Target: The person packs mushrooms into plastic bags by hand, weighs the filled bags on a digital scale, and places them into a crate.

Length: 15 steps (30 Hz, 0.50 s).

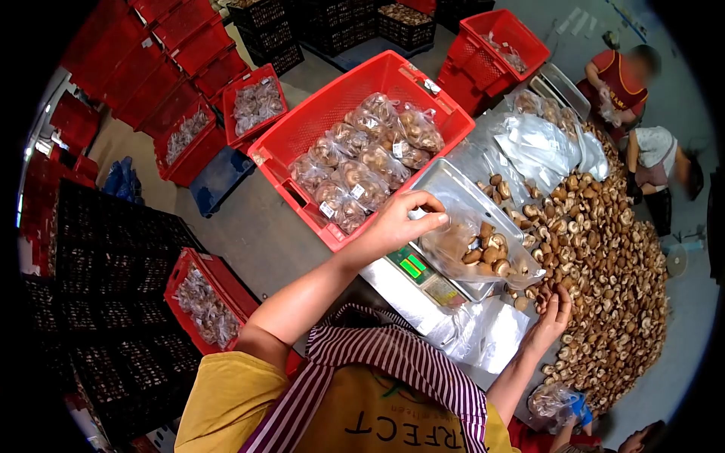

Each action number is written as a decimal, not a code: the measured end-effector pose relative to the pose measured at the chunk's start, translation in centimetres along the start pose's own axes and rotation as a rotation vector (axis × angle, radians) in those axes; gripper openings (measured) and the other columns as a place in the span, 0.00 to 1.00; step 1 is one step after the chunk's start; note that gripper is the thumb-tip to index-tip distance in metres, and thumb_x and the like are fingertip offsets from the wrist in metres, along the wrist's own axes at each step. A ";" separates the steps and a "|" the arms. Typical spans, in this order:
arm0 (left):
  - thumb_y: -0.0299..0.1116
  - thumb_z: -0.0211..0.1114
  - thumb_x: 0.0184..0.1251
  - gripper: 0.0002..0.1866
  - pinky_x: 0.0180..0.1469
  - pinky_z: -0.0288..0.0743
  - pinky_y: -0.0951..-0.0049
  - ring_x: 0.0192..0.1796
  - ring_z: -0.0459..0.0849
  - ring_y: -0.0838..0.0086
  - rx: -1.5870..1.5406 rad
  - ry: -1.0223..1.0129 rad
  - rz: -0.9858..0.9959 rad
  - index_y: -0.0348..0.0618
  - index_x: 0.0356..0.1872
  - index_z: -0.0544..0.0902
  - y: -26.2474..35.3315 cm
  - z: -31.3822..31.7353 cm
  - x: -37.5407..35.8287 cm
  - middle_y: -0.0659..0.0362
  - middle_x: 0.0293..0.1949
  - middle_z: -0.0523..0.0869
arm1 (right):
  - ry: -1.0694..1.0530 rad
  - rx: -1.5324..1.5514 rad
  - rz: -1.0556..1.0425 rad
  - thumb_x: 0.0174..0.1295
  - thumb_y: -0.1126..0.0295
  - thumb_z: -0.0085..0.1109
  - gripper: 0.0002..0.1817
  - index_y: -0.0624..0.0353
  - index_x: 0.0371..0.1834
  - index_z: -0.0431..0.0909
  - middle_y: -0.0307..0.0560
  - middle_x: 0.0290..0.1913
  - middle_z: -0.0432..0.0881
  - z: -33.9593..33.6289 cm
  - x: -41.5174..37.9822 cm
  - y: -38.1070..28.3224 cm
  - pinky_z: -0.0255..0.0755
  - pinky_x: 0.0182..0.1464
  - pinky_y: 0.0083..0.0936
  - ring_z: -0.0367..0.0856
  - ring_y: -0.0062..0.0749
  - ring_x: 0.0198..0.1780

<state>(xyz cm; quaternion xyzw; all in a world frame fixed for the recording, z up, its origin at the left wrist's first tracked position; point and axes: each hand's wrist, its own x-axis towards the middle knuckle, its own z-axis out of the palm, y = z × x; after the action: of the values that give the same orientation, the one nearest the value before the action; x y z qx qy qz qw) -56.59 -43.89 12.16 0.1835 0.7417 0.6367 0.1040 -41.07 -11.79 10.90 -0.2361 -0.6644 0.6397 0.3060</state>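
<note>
The left hand (399, 221) pinches the mouth of a mushroom bag (472, 249) on the scale (427, 275). The right hand (553, 317) rests on the mushroom pile (612, 272), apparently gripping nothing.

A weighing scale (423, 268) stands on the table just ahead of the person, with a metal tray (445, 189) on top of it. A clear bag of mushrooms (476, 249) rests on that tray, the left hand (404, 219) at its open mouth. To the right of the scale lies a loose mushroom heap (612, 264), with the right hand (553, 313) at its near edge. Behind and left of the scale sits a large crate (332, 102) with filled bags (366, 158) in it. A stack of empty bags (540, 147) lies behind the heap. On the floor to the left stands a smaller crate (208, 298), also holding bagged mushrooms.
</note>
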 end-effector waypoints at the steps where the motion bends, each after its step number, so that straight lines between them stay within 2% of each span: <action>1: 0.41 0.67 0.65 0.15 0.54 0.72 0.70 0.49 0.81 0.74 -0.002 0.001 0.000 0.39 0.42 0.85 -0.1 0.0 0.1 0.58 0.42 0.85 | 0.014 -0.004 -0.003 0.73 0.70 0.51 0.14 0.65 0.57 0.74 0.46 0.45 0.83 0.3 -0.1 -0.3 0.66 0.39 0.15 0.74 0.18 0.37; 2: 0.40 0.68 0.65 0.15 0.55 0.71 0.70 0.49 0.81 0.73 -0.008 -0.006 0.025 0.39 0.43 0.85 -0.2 0.1 0.1 0.58 0.42 0.85 | 0.014 -0.006 -0.004 0.73 0.70 0.51 0.14 0.65 0.57 0.74 0.46 0.45 0.83 0.3 -0.1 -0.4 0.66 0.39 0.15 0.74 0.18 0.37; 4: 0.40 0.68 0.64 0.15 0.55 0.71 0.70 0.49 0.81 0.72 -0.017 -0.016 0.051 0.39 0.43 0.85 -0.4 0.1 0.2 0.58 0.42 0.86 | -0.029 -0.064 0.023 0.73 0.71 0.48 0.13 0.65 0.56 0.73 0.50 0.51 0.81 0.1 0.0 -0.6 0.73 0.55 0.28 0.81 0.30 0.50; 10: 0.41 0.70 0.59 0.18 0.57 0.71 0.68 0.51 0.81 0.67 0.101 -0.021 0.085 0.39 0.45 0.83 0.7 1.3 0.2 0.55 0.43 0.86 | 0.124 -0.150 -0.022 0.71 0.74 0.51 0.11 0.64 0.52 0.76 0.44 0.48 0.81 1.3 -0.2 -1.8 0.73 0.53 0.25 0.80 0.28 0.47; 12: 0.40 0.72 0.55 0.20 0.55 0.72 0.66 0.49 0.82 0.65 0.275 -0.026 0.124 0.39 0.46 0.83 -0.1 2.0 0.6 0.55 0.41 0.85 | 0.163 -0.239 -0.062 0.70 0.75 0.51 0.11 0.64 0.52 0.77 0.43 0.46 0.81 0.0 0.0 -0.6 0.73 0.50 0.23 0.80 0.26 0.46; 15: 0.41 0.76 0.49 0.20 0.52 0.71 0.61 0.45 0.81 0.60 0.501 -0.006 0.173 0.40 0.40 0.83 0.1 3.5 1.4 0.55 0.37 0.84 | 0.222 -0.122 -0.053 0.71 0.76 0.50 0.10 0.65 0.51 0.76 0.43 0.43 0.82 -2.3 0.2 1.3 0.73 0.47 0.22 0.80 0.25 0.43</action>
<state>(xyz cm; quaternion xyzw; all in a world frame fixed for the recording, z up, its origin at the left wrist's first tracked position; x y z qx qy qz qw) -56.47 -40.14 11.75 0.2682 0.8575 0.4391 0.0029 -39.67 -9.96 9.62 -0.3059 -0.6702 0.5597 0.3795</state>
